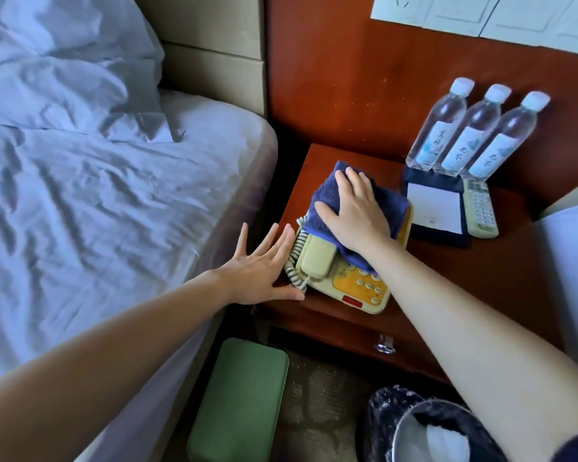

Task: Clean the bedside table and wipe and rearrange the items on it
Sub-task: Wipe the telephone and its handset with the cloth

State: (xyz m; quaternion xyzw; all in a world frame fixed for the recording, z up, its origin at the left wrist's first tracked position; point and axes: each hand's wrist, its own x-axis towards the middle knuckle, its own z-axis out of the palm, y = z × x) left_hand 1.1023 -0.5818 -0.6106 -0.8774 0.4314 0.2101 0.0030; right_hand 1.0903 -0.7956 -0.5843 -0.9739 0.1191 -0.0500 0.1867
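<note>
pressing blue cloth [327,195] on telephone [364,295], lengthwise toward wall [331,78]; right hand [354,211] fingers flat, left hand [261,271] fingers splayed by cord [292,258]

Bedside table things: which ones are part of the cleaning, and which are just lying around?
Part of the cleaning: blue cloth under the right hand, telephone, three water bottles, notepad, remote control, bedside table.
Just lying around: green case and bin on the floor, bed.

The table [464,285] holds three bottles [474,131], one notepad [434,208], one remote [481,213], one phone [317,258] and one cloth [327,198], with two hands there, the left hand [261,266] and the right hand [354,210]; the floor [317,398] has one case [241,401] and one bin [382,415].
</note>
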